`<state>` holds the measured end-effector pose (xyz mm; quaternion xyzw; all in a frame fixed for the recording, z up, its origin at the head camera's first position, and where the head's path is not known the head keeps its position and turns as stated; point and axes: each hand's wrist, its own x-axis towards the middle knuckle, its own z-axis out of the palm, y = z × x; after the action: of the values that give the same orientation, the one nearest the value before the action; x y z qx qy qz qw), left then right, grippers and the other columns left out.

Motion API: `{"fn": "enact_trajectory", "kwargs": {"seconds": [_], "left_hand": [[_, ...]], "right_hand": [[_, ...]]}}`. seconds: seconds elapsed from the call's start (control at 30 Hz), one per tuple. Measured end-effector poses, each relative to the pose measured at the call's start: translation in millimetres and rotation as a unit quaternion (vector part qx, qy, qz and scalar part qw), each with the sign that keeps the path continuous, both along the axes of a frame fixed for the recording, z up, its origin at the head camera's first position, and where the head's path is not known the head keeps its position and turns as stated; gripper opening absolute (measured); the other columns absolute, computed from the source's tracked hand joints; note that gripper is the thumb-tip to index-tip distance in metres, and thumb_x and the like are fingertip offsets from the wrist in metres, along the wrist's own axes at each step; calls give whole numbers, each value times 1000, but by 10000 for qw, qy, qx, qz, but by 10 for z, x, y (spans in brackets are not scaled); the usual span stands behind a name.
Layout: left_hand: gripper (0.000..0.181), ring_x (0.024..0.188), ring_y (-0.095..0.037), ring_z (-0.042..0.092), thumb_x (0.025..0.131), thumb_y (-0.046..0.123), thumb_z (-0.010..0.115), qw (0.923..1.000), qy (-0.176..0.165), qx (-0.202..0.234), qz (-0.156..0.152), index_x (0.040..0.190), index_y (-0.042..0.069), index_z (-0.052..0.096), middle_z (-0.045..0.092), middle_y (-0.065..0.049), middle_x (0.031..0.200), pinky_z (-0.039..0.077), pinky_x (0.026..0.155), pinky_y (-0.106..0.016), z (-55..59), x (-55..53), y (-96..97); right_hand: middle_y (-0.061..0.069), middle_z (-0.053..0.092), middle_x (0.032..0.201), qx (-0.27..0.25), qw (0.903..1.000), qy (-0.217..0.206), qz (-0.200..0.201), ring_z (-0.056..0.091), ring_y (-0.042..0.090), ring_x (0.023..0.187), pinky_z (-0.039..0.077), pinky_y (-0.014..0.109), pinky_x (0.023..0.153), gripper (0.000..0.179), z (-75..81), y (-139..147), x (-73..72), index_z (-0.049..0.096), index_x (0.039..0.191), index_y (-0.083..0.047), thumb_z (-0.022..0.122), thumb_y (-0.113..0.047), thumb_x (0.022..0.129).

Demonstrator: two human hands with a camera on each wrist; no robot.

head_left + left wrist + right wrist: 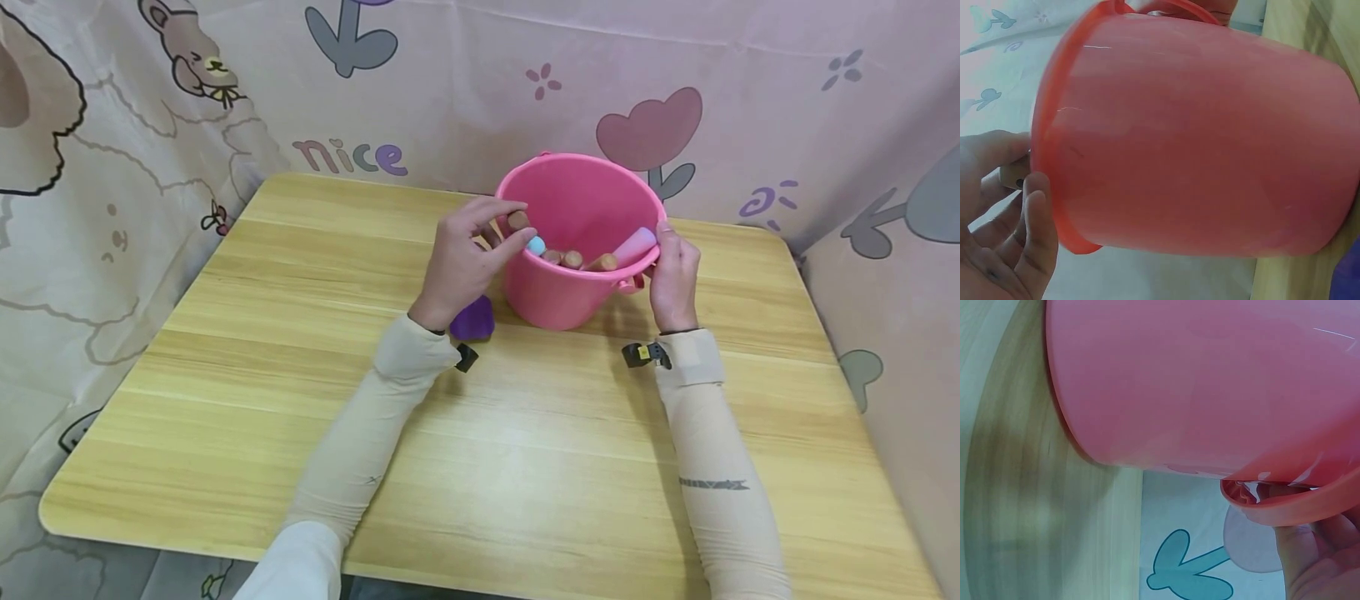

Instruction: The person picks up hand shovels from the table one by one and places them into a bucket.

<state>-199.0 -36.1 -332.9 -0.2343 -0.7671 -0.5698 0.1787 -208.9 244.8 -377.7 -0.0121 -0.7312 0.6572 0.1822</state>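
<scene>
A pink bucket (557, 298) stands on the table, its mouth tilted toward the head camera. My left hand (467, 257) is at its left rim, thumb and fingers pinching a small brown wooden piece (517, 220). In the left wrist view that wooden piece (1015, 174) shows a dark hole, and the rest of it is hidden. Just beside the thumb is a light blue ball-like tip (536, 245). Holding the bucket's right rim by the handle joint is my right hand (675, 277). Inside lie several round wooden ends (572, 259) and a lilac tapered piece (636, 247).
A purple object (474, 320) rests on the wooden table (525, 467), left of the bucket and partly behind the left wrist. Close behind the bucket hangs a printed cloth backdrop (465, 100). The bucket's handle (1291, 509) hangs at its right side.
</scene>
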Motion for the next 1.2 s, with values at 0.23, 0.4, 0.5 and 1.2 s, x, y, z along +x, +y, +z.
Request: {"fn": "enact_trajectory", "kwargs": {"seconds": [0.23, 0.4, 0.5, 1.2], "left_hand": [[28, 86, -17, 65, 93, 17, 78, 9995, -98, -301, 26, 117, 3, 76, 73, -7, 105, 58, 70, -25, -16, -10, 9], [27, 90, -20, 65, 95, 16, 74, 9974, -432, -554, 174, 118, 3, 75, 72, -8, 104, 58, 72, -26, 35, 29, 19], [27, 93, -19, 65, 95, 16, 72, 9955, -560, -711, 278, 118, 2, 75, 71, -8, 105, 59, 74, -26, 60, 48, 36], [25, 90, -19, 69, 100, 20, 68, 9937, -881, -96, 682, 120, 8, 75, 73, -4, 120, 57, 65, -27, 60, -92, -250]], "right_hand": [[-5, 62, 78, 128, 9999, 6, -10, 56, 12, 74, 53, 20, 64, 44, -14, 1, -3, 74, 103, -12, 40, -39, 109], [-5, 62, 78, 136, 9999, -9, 0, 57, 11, 73, 54, 20, 65, 45, -3, -9, -7, 74, 104, -11, 40, -40, 109], [-5, 62, 77, 105, 9999, -2, 6, 56, 11, 71, 50, 20, 61, 44, 1, -16, -6, 73, 102, -12, 41, -41, 109], [-5, 61, 74, -110, 9999, 34, -53, 54, 8, 63, 46, 18, 53, 46, -12, -12, -17, 74, 110, -5, 44, -40, 109]]}}
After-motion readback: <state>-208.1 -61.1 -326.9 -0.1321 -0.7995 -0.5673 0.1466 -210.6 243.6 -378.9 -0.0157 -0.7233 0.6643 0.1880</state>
